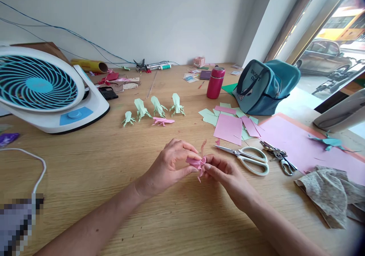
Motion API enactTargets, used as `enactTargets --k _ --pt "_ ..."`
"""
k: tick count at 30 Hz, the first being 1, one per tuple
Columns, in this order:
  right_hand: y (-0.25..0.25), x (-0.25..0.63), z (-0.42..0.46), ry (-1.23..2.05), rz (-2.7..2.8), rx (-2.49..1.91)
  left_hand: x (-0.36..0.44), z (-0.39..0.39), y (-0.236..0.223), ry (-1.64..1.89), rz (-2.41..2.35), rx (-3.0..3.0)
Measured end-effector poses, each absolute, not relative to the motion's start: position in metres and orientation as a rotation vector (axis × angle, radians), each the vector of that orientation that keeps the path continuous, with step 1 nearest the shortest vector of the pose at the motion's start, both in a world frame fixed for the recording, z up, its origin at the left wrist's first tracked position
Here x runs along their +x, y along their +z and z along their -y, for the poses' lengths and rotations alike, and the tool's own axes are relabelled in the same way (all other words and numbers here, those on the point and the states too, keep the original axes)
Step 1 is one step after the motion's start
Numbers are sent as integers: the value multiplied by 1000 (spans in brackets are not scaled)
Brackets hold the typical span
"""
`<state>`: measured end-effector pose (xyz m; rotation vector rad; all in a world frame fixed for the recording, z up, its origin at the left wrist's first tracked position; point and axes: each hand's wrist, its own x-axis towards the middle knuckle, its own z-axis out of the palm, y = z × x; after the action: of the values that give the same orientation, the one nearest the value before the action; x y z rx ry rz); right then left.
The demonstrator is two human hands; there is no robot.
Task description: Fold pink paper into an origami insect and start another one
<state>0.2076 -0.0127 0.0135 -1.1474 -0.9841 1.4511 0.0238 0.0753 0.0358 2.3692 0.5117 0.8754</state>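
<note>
A small pink origami insect [195, 163] is held just above the wooden table, between my two hands. My left hand [177, 161] pinches its body from the left, thumb below and fingers on top. From the right, my right hand [222, 168] pinches its front end and thin legs with thumb and forefinger. Part of the folded paper is hidden by my fingers. Beyond my hands lies another pink origami insect [163, 121], in front of several pale green origami insects [158, 106] that stand in a row.
White-handled scissors [253, 160] and a bunch of keys [281, 157] lie right of my hands. Behind them are pink and green paper pieces [228, 127], a red flask [216, 83] and a teal bag [266, 87]. A fan [42, 89] stands left; a crumpled cloth [327, 195] lies right.
</note>
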Motion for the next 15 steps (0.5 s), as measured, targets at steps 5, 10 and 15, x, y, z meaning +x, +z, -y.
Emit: enactTargets --k 5,10,15 --pt "9 214 12 1393 914 -1177 16 -91 29 772 -473 2006" --pt "7 215 10 1371 942 -1189 14 -90 29 755 -446 1999" --pt "6 213 11 1269 1066 -1253 14 -92 31 861 -425 2267"
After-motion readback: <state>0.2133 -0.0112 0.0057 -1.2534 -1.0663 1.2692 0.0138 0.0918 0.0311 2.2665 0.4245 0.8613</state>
